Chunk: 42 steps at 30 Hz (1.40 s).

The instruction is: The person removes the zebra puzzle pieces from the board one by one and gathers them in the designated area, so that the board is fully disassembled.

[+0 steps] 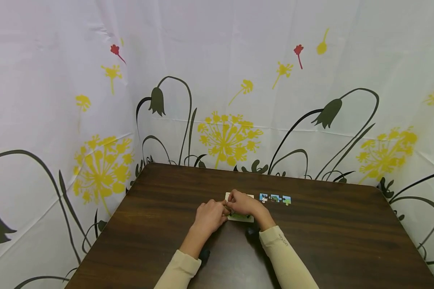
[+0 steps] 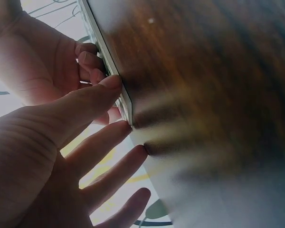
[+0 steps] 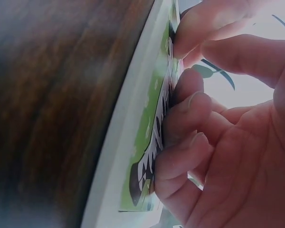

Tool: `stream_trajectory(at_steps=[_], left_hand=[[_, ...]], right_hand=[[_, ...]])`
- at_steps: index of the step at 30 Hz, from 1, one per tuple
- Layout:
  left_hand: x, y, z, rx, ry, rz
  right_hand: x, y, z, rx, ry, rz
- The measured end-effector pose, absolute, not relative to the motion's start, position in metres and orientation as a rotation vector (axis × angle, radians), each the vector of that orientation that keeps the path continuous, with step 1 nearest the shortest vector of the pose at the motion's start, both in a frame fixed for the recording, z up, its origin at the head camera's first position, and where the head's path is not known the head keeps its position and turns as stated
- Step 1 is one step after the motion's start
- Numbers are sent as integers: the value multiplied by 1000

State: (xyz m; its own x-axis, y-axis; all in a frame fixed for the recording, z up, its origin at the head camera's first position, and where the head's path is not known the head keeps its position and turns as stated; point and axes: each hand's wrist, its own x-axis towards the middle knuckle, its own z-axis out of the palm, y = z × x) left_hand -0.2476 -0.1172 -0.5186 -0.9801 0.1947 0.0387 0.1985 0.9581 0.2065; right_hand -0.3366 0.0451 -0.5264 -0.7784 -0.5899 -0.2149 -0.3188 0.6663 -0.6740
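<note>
My left hand [image 1: 210,215] lies at the left side of a pale-bordered jigsaw puzzle board [image 1: 240,218], thumb tip on its edge, the other fingers nearly straight and spread wide; my right hand [image 1: 244,203] is over the board, the lower fingers curled inward with their tips on its green, black and white picture; I cannot tell whether thumb and forefinger pinch a piece there. The board lies flat on the dark wood-grain table [image 1: 329,224], in front of me; just right of it, three jigsaw pieces [image 1: 275,198] lie in a row, blue with some green; cream sleeves [image 1: 287,257] cover my forearms, and a dark object [image 1: 252,234] shows beside my right wrist; beyond the table hangs a white curtain [image 1: 209,48], printed with yellow flower heads [image 1: 227,140] and drooping dark-green bellflowers [image 1: 157,101].
</note>
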Motion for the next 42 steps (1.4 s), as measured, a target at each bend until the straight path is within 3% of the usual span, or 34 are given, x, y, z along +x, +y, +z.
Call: stream_trajectory(at_steps=[24,42], left_hand=[[-244,-114,-517,-330,-3095,-288],[-245,-114,-518,-307,-3067,-303]], right_hand=[[-343,61,-523,-873,2460,-1039],[-353,129,-503,-804,2480,-1025]])
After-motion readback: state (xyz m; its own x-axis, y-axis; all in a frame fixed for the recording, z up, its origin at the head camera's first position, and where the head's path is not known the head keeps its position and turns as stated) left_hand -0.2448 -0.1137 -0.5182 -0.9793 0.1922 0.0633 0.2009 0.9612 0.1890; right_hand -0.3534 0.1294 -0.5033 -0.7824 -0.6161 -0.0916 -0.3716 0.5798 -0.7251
